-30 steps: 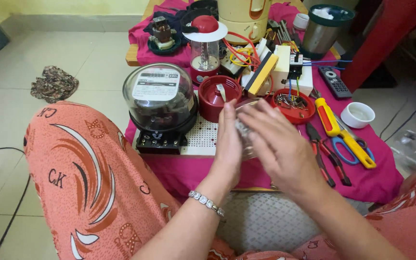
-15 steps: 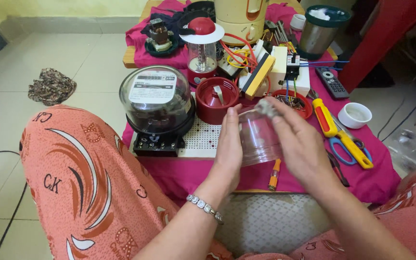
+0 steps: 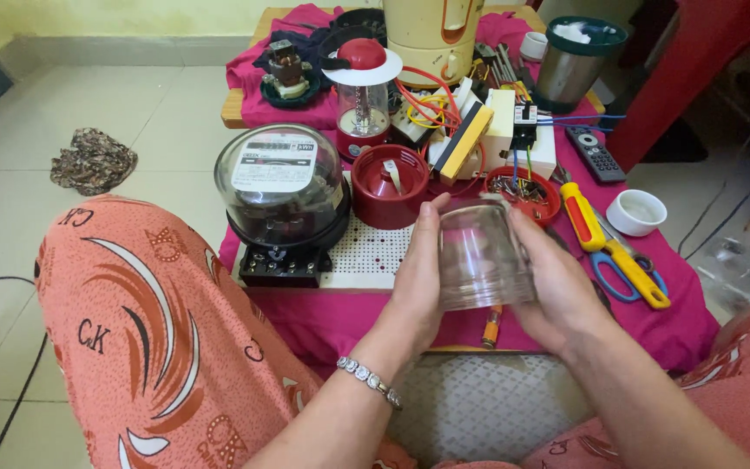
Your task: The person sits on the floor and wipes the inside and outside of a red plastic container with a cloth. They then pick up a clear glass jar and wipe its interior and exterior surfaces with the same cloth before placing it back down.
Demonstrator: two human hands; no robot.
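While both hands press in from either side, a clear, round glass cover [image 3: 482,257] sits clamped between them, lifted just above the near edge of a low table draped in magenta cloth [image 3: 340,317]. The left hand [image 3: 420,269] lies flat against the cover's left wall, fingers pointing up, with a silver beaded bracelet [image 3: 368,380] on its wrist; the right hand [image 3: 557,278] cups the right wall, thumb across the front. Just beneath the cover, a small orange-handled tool [image 3: 492,326] lies on the cloth, partly hidden. Beside the left hand is a white perforated board [image 3: 366,256], and on it stands a dark red round plastic cup [image 3: 390,187]. Left of that sits a domed glass electricity meter on a black base [image 3: 281,195]. To the right of the right hand lie a yellow-and-red screwdriver [image 3: 585,217] and yellow-handled scissors [image 3: 631,269] (blades hard to make out), with a small white bowl [image 3: 636,212] just beyond. An orange patterned knee [image 3: 149,321] fills the near left
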